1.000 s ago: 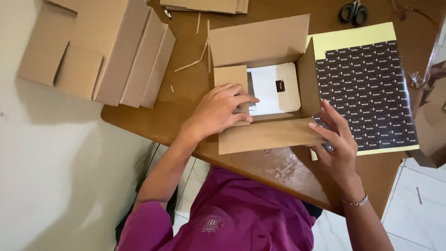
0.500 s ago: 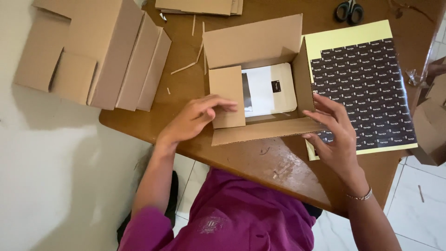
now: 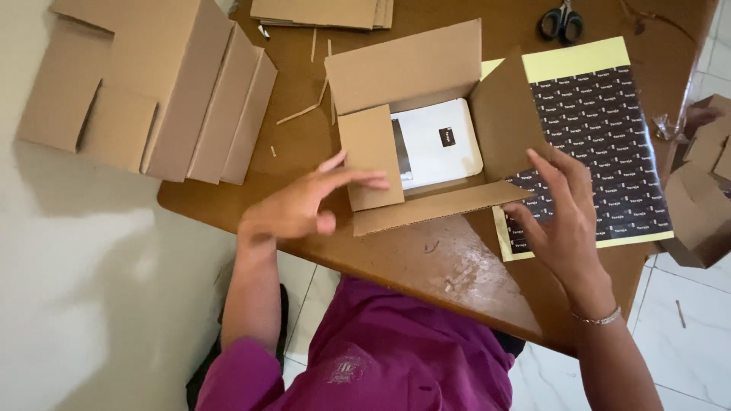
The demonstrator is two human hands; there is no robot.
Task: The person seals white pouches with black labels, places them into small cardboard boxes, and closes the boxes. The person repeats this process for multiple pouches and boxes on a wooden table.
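Both spread, the left hand point(image 3: 304, 205) and right hand point(image 3: 563, 217) flank the open cardboard box point(image 3: 411, 76) holding a white package point(image 3: 438, 144), left of a black-patterned yellow-edged sheet point(image 3: 601, 144).

Brown cardboard box point(image 3: 426, 76), white packet point(image 3: 438, 144) inside with a perhaps black label, yellow-edged black patterned sheet point(image 3: 601, 144).

Open box point(image 3: 426, 137) sits on the table point(image 3: 426, 266) before me, flaps spread. A flat packet point(image 3: 438, 144) lies inside it. My left hand point(image 3: 304, 205) is at the left flap, fingertips touching; my right hand point(image 3: 563, 221) is at the box's right corner, over a printed sheet point(image 3: 601, 129) lying right of the box. Flattened boxes point(image 3: 152, 91) lie far left; scissors point(image 3: 562, 21) behind.
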